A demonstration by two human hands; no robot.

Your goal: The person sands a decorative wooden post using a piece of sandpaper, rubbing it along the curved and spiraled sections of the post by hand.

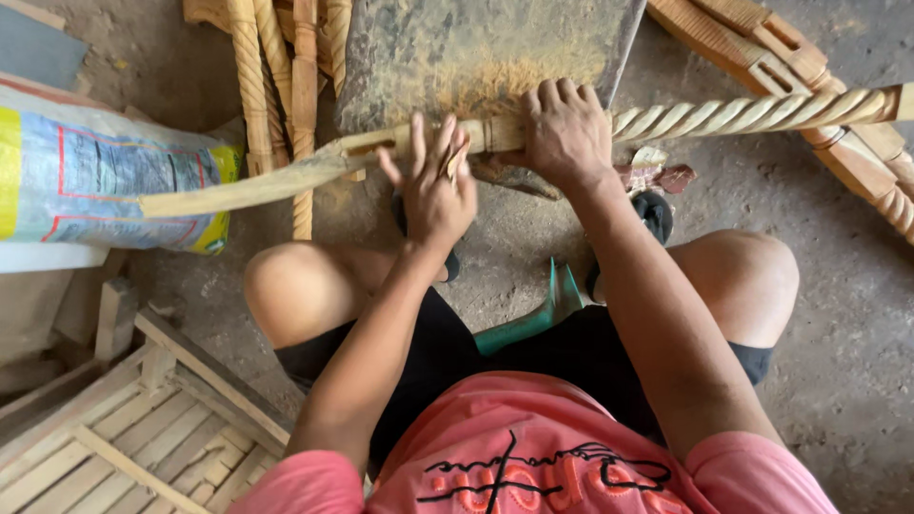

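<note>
Wooden twisted leg lies clamped under the closed right hand — keep it pinned while the half-open left hand, pinching a small brown scrap, rubs evenly.

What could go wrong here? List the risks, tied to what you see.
The left hand rubs right beside the mortise slot, so fingers might catch its edge or pick up splinters. The long twisted wooden post is steadied by the right hand alone; it might roll or slip off the dusty block.

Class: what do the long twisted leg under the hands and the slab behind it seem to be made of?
Twisted leg: pale, unfinished wood, judging by its carved spirals and matte surface. Slab: probably grey stone or worn timber; it is mottled and dusted with sawdust, so this is uncertain.
</note>
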